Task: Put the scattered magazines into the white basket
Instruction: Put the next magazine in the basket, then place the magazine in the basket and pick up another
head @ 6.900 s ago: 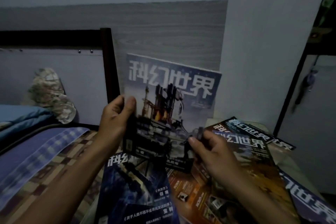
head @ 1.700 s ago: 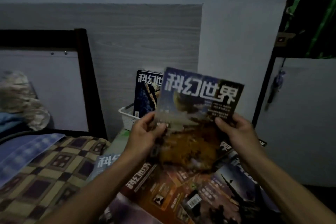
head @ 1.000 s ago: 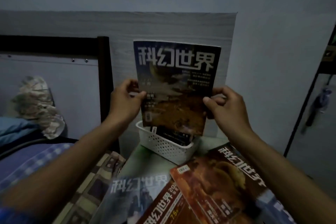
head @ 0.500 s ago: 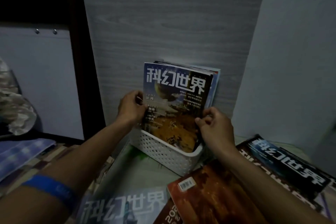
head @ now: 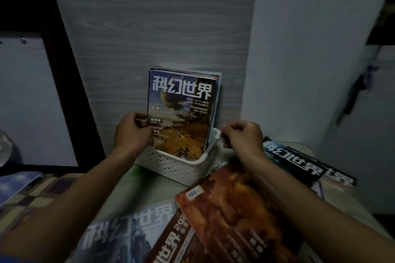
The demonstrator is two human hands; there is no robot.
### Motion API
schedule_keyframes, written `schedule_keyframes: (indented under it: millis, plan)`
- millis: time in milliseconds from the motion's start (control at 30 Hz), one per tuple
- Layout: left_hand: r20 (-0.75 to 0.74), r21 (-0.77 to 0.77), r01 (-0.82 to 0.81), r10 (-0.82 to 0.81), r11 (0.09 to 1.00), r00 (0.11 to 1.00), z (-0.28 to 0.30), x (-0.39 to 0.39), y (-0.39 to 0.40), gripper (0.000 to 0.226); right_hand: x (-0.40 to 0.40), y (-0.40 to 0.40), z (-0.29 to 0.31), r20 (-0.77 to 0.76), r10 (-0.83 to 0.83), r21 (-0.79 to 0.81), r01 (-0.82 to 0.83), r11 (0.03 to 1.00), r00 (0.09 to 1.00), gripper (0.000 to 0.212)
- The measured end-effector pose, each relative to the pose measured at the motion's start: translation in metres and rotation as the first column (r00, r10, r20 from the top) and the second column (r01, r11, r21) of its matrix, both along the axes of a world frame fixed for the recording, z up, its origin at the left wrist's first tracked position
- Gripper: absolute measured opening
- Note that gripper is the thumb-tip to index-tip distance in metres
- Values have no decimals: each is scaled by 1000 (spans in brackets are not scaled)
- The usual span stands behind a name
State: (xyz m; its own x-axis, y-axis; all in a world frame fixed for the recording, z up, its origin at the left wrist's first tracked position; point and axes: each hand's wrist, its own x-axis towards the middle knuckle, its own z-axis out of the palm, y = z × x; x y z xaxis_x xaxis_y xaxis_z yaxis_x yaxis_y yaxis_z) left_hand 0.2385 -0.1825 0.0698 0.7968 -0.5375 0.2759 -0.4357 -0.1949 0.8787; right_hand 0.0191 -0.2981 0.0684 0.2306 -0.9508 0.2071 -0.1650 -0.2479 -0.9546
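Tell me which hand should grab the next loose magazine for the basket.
Right, probably. The right hand is curled and holds nothing, just above the orange magazine. The left hand grips the magazine standing in the white basket.

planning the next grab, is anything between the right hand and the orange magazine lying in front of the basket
Nothing visible does. The right hand hovers by the white basket rim, holding nothing, and the orange magazine lies just below it on top of the pile, partly under the forearm.

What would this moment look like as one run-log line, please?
left hand holds front magazine | magazine upright in white basket | right hand curled, off it | others outside
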Motion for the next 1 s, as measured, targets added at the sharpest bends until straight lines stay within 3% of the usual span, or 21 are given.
schedule_keyframes:
  millis: [100,167,233,333,400,467,533,600,667,733,833,900,1000]
  plan:
    - [225,14,156,-155,988,962,9,-43,37,19,-62,29,-9,45,140,196,-146,970,989,14]
    - [339,100,301,-317,948,886,12,-76,61,15,-106,52,-20,-95,196,173,-178,969,976,13]
    - [393,265,388,-466,883,793,6,-107,73,18,-141,74,-26,-321,192,38,-190,981,927,14]
    - [342,579,302,-562,757,753,-15,-137,70,6,-169,103,-31,-612,129,-200,-310,929,780,15]
    - [250,730,220,-553,646,795,-32,-143,64,27,-178,122,-39,-700,91,-274,-384,882,709,17]
    - [190,767,205,-520,608,833,-42,-148,62,46,-189,135,-50,-702,115,-272,-414,868,702,21]
    - [181,715,206,-461,668,869,-46,-151,63,55,-197,140,-63,-683,189,-210,-438,874,706,22]
    - [169,668,197,-404,717,899,-43,-154,67,55,-202,142,-70,-587,260,-125,-403,907,767,27]
    - [124,652,199,-362,731,924,-38,-155,70,45,-203,143,-69,-392,249,-4,-272,962,886,28]
    - [-58,538,289,-308,791,950,-34,-156,74,32,-202,141,-65,-146,142,153,-120,981,979,24]
    - [-299,239,455,-381,858,875,-29,-166,85,14,-204,132,-55,13,45,347,-46,937,999,38]
    - [-290,55,534,-499,844,817,-24,-172,96,14,-205,124,-51,115,47,439,-93,893,992,54]
    - [-254,-161,651,-669,742,699,-12,-178,116,28,-205,116,-45,251,103,466,-213,859,962,42]
